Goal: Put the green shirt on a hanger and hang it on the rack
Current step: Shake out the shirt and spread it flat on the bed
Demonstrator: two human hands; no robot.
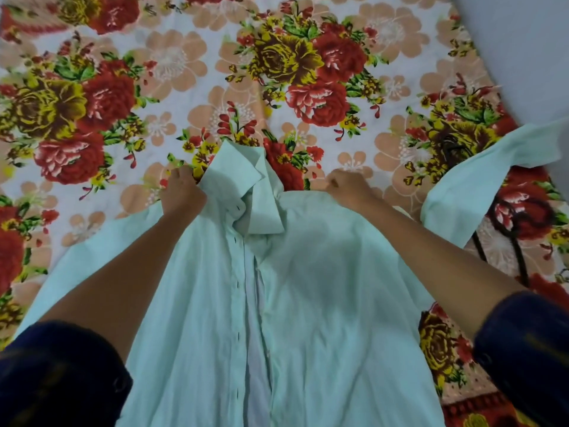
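A pale green button-up shirt (323,288) lies front up on a flowered bedsheet, collar pointing away from me and the placket partly unbuttoned. My left hand (181,192) is closed on the shirt's left shoulder beside the collar. At the right shoulder seam, my right hand (349,188) grips the fabric. One sleeve (480,186) stretches out to the right. A dark hanger (511,238) lies on the sheet at the right, partly covered by that sleeve.
The flowered bedsheet (184,87) covers the whole bed. A grey wall or floor (523,41) shows past the bed's far right edge. No rack is in view.
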